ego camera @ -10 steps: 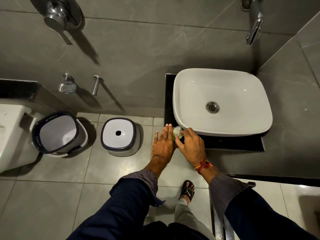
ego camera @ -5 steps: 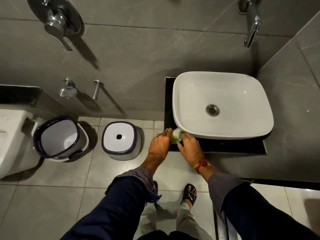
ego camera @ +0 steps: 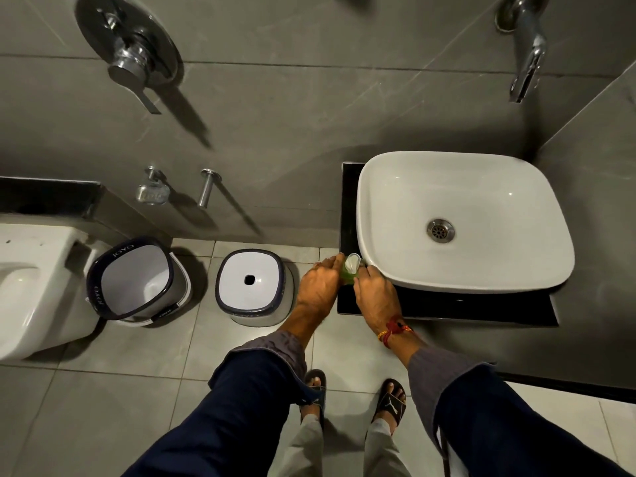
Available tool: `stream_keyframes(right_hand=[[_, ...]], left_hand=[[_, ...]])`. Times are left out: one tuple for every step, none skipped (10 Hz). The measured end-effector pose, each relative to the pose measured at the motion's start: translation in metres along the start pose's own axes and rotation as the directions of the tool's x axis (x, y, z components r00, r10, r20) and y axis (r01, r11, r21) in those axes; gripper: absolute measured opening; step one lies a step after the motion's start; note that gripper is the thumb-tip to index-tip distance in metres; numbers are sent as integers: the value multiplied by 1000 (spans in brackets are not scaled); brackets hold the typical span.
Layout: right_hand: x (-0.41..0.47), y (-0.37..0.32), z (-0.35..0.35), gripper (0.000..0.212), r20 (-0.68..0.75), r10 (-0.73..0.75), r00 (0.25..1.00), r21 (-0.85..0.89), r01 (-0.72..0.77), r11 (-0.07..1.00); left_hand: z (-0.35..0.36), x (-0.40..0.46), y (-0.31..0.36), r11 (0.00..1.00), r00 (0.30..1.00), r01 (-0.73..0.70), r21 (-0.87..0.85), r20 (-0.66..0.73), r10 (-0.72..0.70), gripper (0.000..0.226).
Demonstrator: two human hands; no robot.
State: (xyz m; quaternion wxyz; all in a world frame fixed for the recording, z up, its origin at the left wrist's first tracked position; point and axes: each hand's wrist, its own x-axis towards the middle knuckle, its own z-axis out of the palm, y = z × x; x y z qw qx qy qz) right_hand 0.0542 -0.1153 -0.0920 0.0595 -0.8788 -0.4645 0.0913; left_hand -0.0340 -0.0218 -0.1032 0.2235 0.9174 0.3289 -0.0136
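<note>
While left hand (ego camera: 318, 287) holds, right hand (ego camera: 377, 294) grips bottle (ego camera: 349, 274)

Home bathroom. White ceramic vessel washbasin (ego camera: 461, 187) on black stone worktop (ego camera: 447, 309), chrome wall spout (ego camera: 526, 46) above. White wall-hung toilet (ego camera: 31, 287) at left, white plastic bucket (ego camera: 134, 280), white plastic stool (ego camera: 254, 285), chrome shower mixer (ego camera: 127, 53), grey tiled walls and floor.

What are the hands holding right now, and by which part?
The left hand and right hand both grip a small green bottle by its body, below the white cap.
</note>
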Motion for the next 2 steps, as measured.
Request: stream_keyframes(right_hand=[[-2, 2, -1, 34, 1, 15, 1000, 19, -15, 1000], [-13, 13, -4, 28, -28, -7, 1000, 48, 9, 999]], left_hand=[[1, 4, -5, 999, 999, -14, 46, 39, 13, 70], [-13, 2, -5, 999, 994, -38, -4, 101, 38, 87]])
